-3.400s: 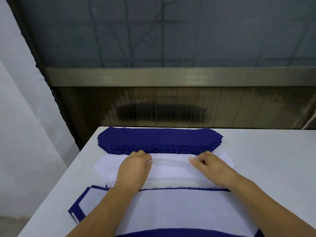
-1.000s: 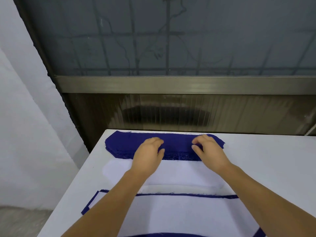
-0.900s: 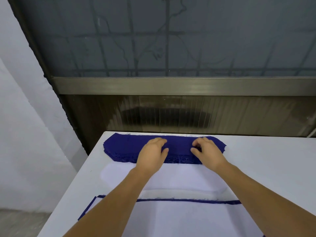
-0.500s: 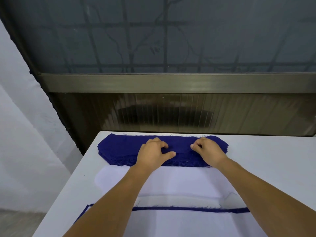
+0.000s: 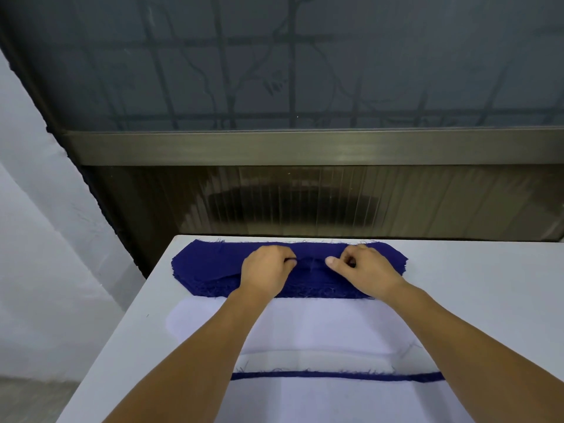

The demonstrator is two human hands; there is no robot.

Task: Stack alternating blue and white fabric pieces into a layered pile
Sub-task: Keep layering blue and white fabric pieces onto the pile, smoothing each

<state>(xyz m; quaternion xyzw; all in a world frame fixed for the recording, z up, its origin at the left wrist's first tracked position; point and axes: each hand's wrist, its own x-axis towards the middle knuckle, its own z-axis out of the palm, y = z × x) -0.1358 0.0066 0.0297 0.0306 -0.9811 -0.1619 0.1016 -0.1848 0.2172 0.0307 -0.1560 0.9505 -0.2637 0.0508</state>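
Head view: top blue piece (image 5: pixel 213 264) of blue stack (image 5: pixel 198 285) at surface (image 5: pixel 488 300) far edge, pinched by left hand (image 5: pixel 265 271) and right hand (image 5: pixel 367 273). Risk: lifting two layers together, frayed threads clinging. White stack (image 5: pixel 320 325) just nearer.

You are at a garment-cutting workroom, it seems: a plain white surface (image 5: pixel 488 300) carries a stack of identically cut dark blue fabric pieces (image 5: pixel 207 267) with frayed edges, pushed against a frosted window with a bronze metal frame (image 5: pixel 305 146).

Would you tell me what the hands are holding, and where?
Both the left hand and right hand pinch the top blue fabric piece near its middle.
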